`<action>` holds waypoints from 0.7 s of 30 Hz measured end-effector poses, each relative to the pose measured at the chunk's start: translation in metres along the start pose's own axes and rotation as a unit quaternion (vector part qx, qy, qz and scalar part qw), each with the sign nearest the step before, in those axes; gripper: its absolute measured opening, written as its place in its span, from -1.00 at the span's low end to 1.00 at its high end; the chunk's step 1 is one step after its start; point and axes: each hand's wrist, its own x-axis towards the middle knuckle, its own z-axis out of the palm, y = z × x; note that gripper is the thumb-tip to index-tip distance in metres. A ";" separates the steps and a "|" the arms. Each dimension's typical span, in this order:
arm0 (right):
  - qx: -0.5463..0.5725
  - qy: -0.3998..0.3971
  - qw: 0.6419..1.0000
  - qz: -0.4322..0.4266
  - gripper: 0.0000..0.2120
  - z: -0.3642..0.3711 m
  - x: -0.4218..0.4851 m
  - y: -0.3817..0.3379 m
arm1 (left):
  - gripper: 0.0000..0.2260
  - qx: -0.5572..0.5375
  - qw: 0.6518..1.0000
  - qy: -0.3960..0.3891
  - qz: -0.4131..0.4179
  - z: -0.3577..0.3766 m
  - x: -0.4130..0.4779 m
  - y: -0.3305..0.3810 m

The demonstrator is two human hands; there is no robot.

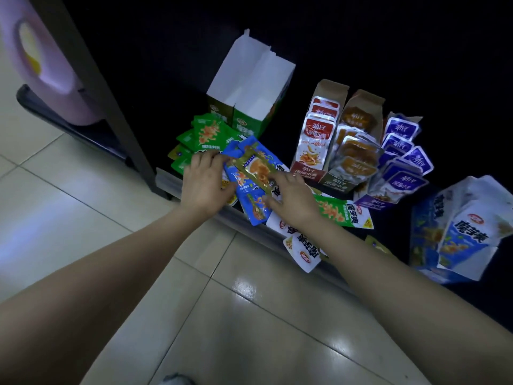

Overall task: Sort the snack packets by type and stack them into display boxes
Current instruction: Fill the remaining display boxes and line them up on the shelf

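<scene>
Loose snack packets lie heaped at the front edge of a dark shelf. My left hand [206,180] presses on the heap's left side, fingers on blue packets [256,204] beside a fan of green packets [205,136]. An olive-green packet [256,169] lies on top between both hands, and my right hand [291,201] rests flat with its fingertips on it. Behind stands a green display box [249,87] with its white flap up. To the right stand a box of red packets [316,134], a box of brown packets [354,151] and a box of purple packets [399,162].
A large blue box [433,232] with big blue-and-white bags leans at the far right. Flattened white-and-green wrappers [341,212] hang over the shelf edge. A dark post [111,93] and a pale pink object [41,65] stand at the left. Shiny floor tiles [222,315] lie below.
</scene>
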 end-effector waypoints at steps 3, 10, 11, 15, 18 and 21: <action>-0.062 0.024 0.998 0.014 -0.63 -0.003 -0.001 0.002 | -0.42 0.005 1.000 -0.014 -0.013 0.006 0.003 0.005; -0.162 -0.002 0.985 0.063 -0.53 -0.023 -0.028 0.037 | -0.32 -0.079 0.996 -0.008 -0.052 0.005 0.015 0.019; -0.170 -0.010 0.982 0.079 -0.53 -0.027 -0.030 0.043 | -0.34 -0.124 0.990 -0.012 -0.066 0.004 0.016 0.023; -0.077 0.035 0.996 0.039 -0.73 -0.036 -0.027 0.047 | -0.50 -0.182 0.977 -0.047 -0.104 0.001 0.015 0.030; 0.029 -0.007 0.998 -0.051 -0.75 -0.032 -0.022 0.030 | -0.40 -0.250 0.953 -0.110 -0.131 -0.002 0.014 0.034; 0.046 -0.076 0.995 -0.043 -0.66 -0.018 -0.021 0.021 | -0.19 -0.259 0.940 -0.184 -0.121 0.000 0.012 0.038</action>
